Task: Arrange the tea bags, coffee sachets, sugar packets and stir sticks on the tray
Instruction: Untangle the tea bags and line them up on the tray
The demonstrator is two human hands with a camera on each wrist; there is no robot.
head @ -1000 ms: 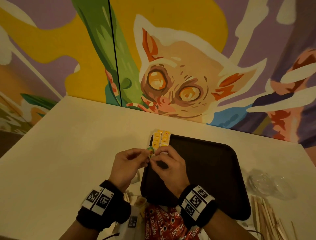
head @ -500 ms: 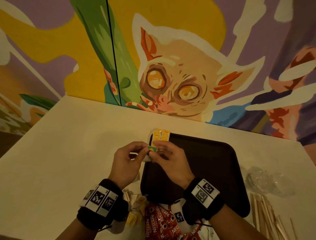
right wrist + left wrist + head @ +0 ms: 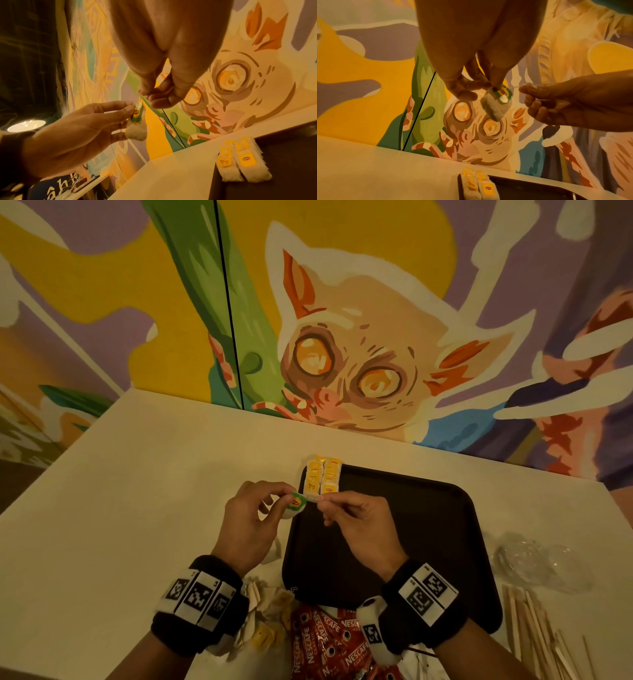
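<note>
My left hand (image 3: 253,518) pinches a tea bag (image 3: 295,504) with a green and yellow tag, held above the left edge of the dark tray (image 3: 411,542). The white bag (image 3: 494,108) hangs below the tag (image 3: 137,113). My right hand (image 3: 356,525) pinches the bag's thin string (image 3: 516,87) just to the right of the tag. Two rows of yellow-tagged tea bags (image 3: 323,475) lie at the tray's far left corner. Red coffee sachets (image 3: 325,642) lie near my wrists, and wooden stir sticks (image 3: 534,628) lie at the right.
More tea bags and small packets (image 3: 267,614) are heaped on the white table (image 3: 137,491) under my left wrist. Crumpled clear plastic (image 3: 534,559) sits right of the tray. A painted mural wall (image 3: 342,320) stands directly behind the table.
Both hands have lifted slightly and moved apart. The tag now shows between them, and the string is drawn out to the right.
</note>
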